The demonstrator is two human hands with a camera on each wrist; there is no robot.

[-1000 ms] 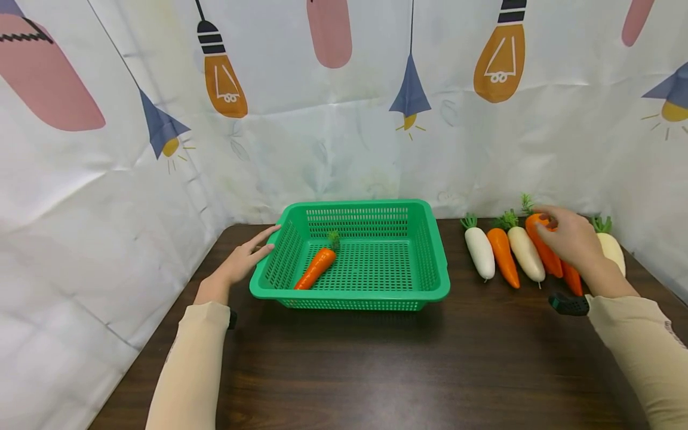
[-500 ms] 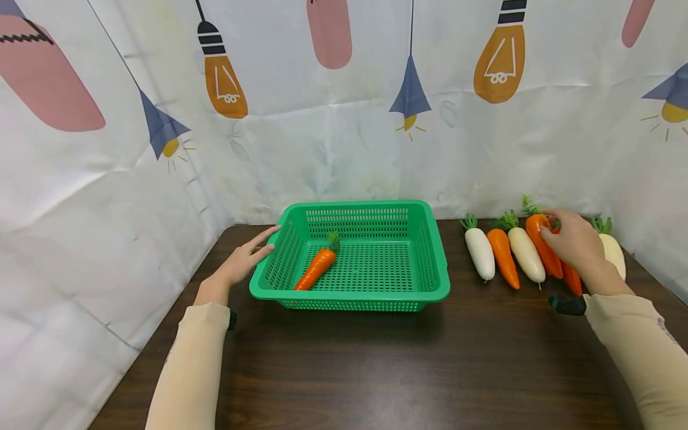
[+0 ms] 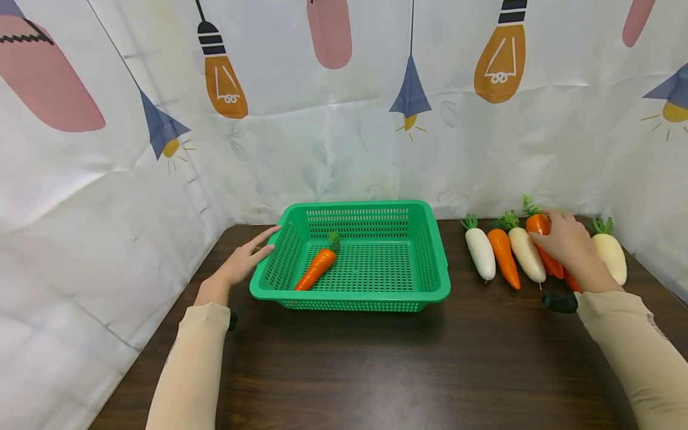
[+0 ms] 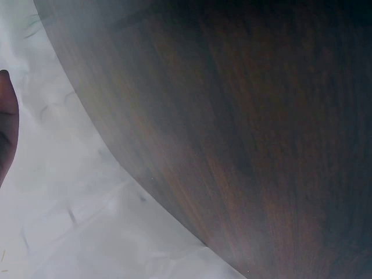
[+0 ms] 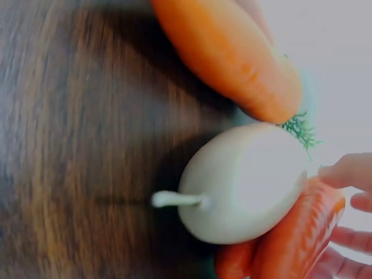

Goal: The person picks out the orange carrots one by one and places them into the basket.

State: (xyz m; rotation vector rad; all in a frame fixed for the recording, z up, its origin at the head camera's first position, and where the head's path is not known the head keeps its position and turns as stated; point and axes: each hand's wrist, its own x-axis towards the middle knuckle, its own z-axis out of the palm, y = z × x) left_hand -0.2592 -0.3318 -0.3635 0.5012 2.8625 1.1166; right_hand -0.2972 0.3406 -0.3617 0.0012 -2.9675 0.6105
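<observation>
In the head view, my left hand (image 3: 240, 263) rests its fairly straight fingertips at the left rim of the green basket (image 3: 349, 295). One carrot (image 3: 317, 269) lies inside that basket. At the right, my right hand (image 3: 572, 248) holds a carrot (image 3: 539, 224) near its leafy top, the thumb on one side and the fingers on the other. The right wrist view has the thumb (image 5: 349, 170) against this orange-red carrot (image 5: 299, 235). Beside it lies a pale white radish (image 5: 247, 180). Another carrot (image 3: 573, 282) is mostly hidden under my right hand.
Left of the held carrot lie a cream radish (image 3: 527, 254), a carrot (image 3: 503, 258) and a white radish (image 3: 480, 254). A cream radish (image 3: 610, 257) is at the right. The dark table (image 3: 376, 370) meets a patterned curtain (image 3: 365, 149) behind.
My right hand has moved slightly left and down onto the carrot, and its thumb now crosses that carrot. The left hand and basket have stayed put.
</observation>
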